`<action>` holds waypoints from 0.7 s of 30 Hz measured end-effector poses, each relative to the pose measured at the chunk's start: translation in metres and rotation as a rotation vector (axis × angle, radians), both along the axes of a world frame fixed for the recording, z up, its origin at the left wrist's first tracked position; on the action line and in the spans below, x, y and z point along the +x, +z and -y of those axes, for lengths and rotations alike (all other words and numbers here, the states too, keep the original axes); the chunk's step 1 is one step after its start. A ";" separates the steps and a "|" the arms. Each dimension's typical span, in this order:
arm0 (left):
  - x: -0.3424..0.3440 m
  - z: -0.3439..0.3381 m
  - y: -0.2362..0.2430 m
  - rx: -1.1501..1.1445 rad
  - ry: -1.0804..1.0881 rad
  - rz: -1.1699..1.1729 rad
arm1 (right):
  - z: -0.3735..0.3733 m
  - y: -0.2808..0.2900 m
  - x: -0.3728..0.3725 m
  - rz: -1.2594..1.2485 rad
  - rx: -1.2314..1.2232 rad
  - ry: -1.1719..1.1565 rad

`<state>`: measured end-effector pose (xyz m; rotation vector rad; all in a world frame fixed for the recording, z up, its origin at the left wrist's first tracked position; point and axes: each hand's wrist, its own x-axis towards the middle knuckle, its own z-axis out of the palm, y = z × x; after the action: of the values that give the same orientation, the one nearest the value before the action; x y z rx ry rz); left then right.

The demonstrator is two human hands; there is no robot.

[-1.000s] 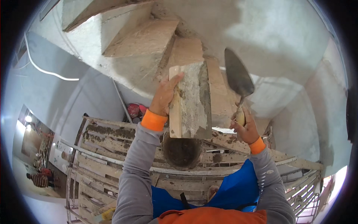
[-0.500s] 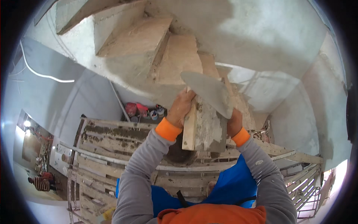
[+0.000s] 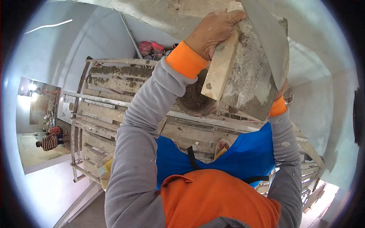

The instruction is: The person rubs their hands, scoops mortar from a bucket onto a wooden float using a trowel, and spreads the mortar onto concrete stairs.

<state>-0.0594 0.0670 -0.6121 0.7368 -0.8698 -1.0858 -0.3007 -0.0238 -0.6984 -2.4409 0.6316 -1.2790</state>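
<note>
My left hand (image 3: 215,30) is closed round the upper end of a pale wooden batten (image 3: 221,70). The batten runs along the left side of a flat grey mortar-smeared board (image 3: 248,68), which tilts down toward me. Over the board's right side stands the broad grey blade of a trowel (image 3: 270,38), its upper end cut off by the frame. My right hand (image 3: 281,90) is closed at the blade's lower end, mostly hidden behind it; the trowel's handle does not show. Below the batten sits a dark round bucket (image 3: 195,97), partly covered by my left sleeve.
Under me is a scaffold platform of spaced wooden planks (image 3: 110,110), caked with mortar, with a metal rail (image 3: 220,123) across it. Red bags (image 3: 146,47) lie beyond its far edge. A bare concrete surface (image 3: 171,11) is ahead. Another person (image 3: 51,141) is far left.
My view has tilted down and back, so the stairs have mostly left the frame. Both hands, the board and the trowel now appear higher and farther right. The trowel blade stands steeper.
</note>
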 end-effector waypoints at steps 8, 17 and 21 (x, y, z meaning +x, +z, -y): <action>0.041 -0.020 0.000 -0.666 0.453 1.027 | 0.024 -0.007 -0.027 -0.123 -0.220 -0.152; 0.056 -0.019 0.020 0.029 -0.074 -0.291 | 0.015 -0.001 -0.052 -0.206 -0.077 -0.332; 0.075 0.006 -0.035 -0.478 0.478 0.718 | -0.010 0.032 -0.026 -0.203 -0.233 -0.035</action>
<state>0.0160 0.0607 -0.6472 0.8731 -1.4036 -0.1452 -0.3262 -0.0135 -0.6661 -2.7881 0.6084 -1.1861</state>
